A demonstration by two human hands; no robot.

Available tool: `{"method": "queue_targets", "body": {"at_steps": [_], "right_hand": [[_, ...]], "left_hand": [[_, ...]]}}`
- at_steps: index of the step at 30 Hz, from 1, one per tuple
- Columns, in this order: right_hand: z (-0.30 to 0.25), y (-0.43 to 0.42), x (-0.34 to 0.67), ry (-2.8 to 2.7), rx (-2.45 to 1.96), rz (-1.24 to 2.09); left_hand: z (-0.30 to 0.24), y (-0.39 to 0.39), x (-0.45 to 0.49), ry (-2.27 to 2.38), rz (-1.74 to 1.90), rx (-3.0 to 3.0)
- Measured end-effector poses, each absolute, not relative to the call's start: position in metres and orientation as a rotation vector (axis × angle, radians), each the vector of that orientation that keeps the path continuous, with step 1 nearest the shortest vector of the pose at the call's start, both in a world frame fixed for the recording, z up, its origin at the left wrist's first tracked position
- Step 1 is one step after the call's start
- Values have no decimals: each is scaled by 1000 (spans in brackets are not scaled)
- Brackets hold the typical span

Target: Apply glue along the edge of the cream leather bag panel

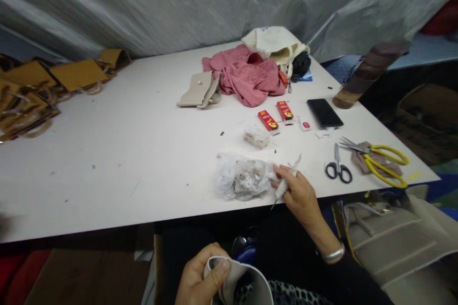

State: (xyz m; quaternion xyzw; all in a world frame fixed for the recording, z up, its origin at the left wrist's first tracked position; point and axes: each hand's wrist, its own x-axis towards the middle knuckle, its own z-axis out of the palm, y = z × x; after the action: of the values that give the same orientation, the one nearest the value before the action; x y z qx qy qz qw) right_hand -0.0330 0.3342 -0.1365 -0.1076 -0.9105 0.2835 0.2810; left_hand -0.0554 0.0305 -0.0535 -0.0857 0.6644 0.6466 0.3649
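Observation:
My left hand (207, 276) is closed on the rim of a curled off-white piece (263, 286), possibly part of a bag, below the table's front edge. In my right hand (300, 195) is a white-wrapped tool (282, 188) with a thin dark point aimed downward. My right fingertips reach the right side of a crumpled clear plastic wrap (223, 176). On that wrap sits a greyish, stained block (246, 178) with white residue. Behind it lies a smaller whitish block (256, 137), partly wrapped.
Black-handled scissors (338, 169) and yellow-handled scissors (384, 162) lie right. Beyond are a phone (325, 112), a bottle (370, 74), red boxes (268, 120), a beige purse (197, 89), pink cloth (246, 76) and a white bag (268, 40). Mustard pieces (77, 76) are piled far left.

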Motion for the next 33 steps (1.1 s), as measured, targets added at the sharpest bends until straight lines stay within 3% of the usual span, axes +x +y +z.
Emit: {"method": "queue_targets", "body": {"at_steps": [8,16,33], "right_hand": [[-133,335,-32,-2388,-297,713],[-94,318,-24,-2340,-126,892],[-81,306,-32,-2497,25,566]], "left_hand": [[-49,33,-54,1657,1716,-238],[-50,31,-52,1663,1700,-247],[-52,24,-53,1639,1756,-203]]}}
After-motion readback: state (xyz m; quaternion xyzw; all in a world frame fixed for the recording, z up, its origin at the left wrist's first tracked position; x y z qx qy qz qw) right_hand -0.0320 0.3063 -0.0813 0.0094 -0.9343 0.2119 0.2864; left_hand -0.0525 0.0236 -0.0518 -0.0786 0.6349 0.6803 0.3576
